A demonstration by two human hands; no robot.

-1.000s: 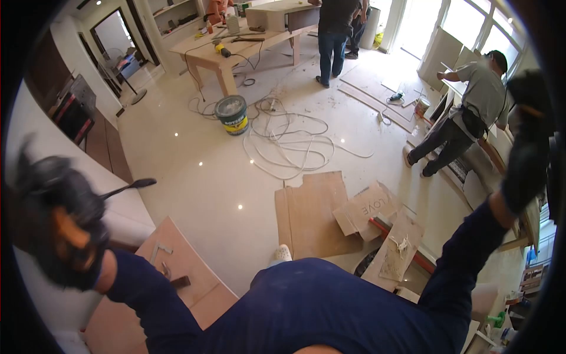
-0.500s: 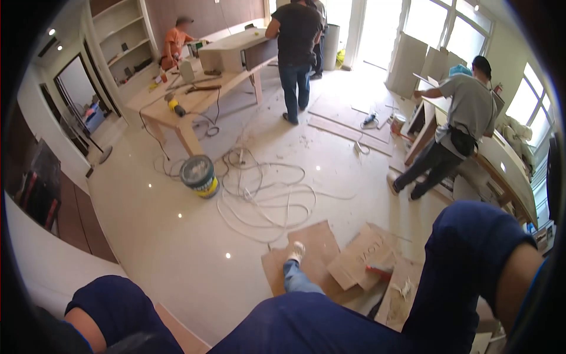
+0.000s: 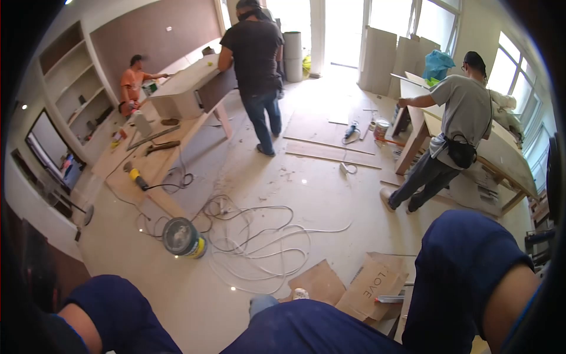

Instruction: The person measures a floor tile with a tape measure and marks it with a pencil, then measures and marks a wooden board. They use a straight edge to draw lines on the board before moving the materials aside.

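Neither of my hands shows. My left navy sleeve (image 3: 115,310) is at the lower left with a bit of bare arm beside it. The right navy sleeve (image 3: 463,259) rises at the lower right, next to more bare arm at the edge. Between them my navy shirt (image 3: 306,330) fills the bottom. Just past it my shoe tip (image 3: 300,294) stands by a flattened cardboard piece (image 3: 319,282). Nearest the right sleeve lie a printed cardboard sheet (image 3: 372,286) and a red-and-silver tool (image 3: 389,299).
A bucket (image 3: 184,238) and tangled cables (image 3: 259,236) lie on the floor ahead. A wooden workbench (image 3: 150,150) holds a yellow power tool (image 3: 136,177). A person in grey (image 3: 466,106) works at a right-hand table; a person in black (image 3: 254,56) and one in orange (image 3: 132,82) are at the left bench.
The camera view has tilted up and turned right, so the bucket and cables sit lower and the left bench farther left. The person in grey has an arm stretched over the table.
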